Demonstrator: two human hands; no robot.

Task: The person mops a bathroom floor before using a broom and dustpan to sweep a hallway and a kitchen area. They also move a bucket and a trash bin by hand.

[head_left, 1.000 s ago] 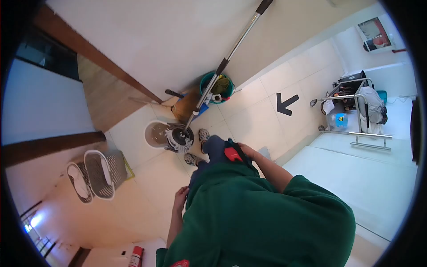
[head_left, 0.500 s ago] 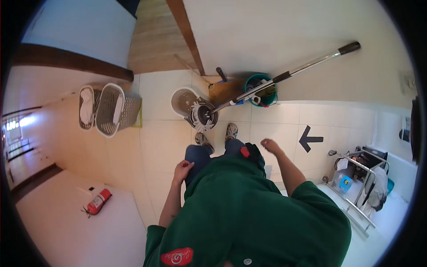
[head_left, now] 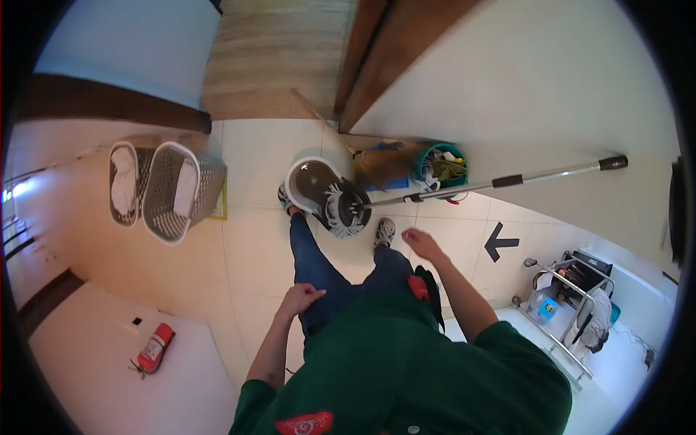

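While the person stands over the mop bucket [head_left: 308, 181], both hands are empty. The right hand [head_left: 420, 243] hangs loose with its fingers spread and holds nothing. The left hand [head_left: 301, 297] rests softly on the leg and grips nothing too.

At 12 o'clock from the person, the mop head [head_left: 346, 210] sits in the spinning part of the bucket. One foot stands on each side of it. The mop handle [head_left: 507, 180] runs off toward 3 o'clock, and its far end leans on the wall. The right hand is near the handle but does not touch it.

I think this step is walking up to the mop. Taking it would call for the right hand to reach toward 1 o'clock and close around the handle.

A green pail [head_left: 442, 167] stands at 1 o'clock. Two baskets [head_left: 174, 192] stand at 10 o'clock.
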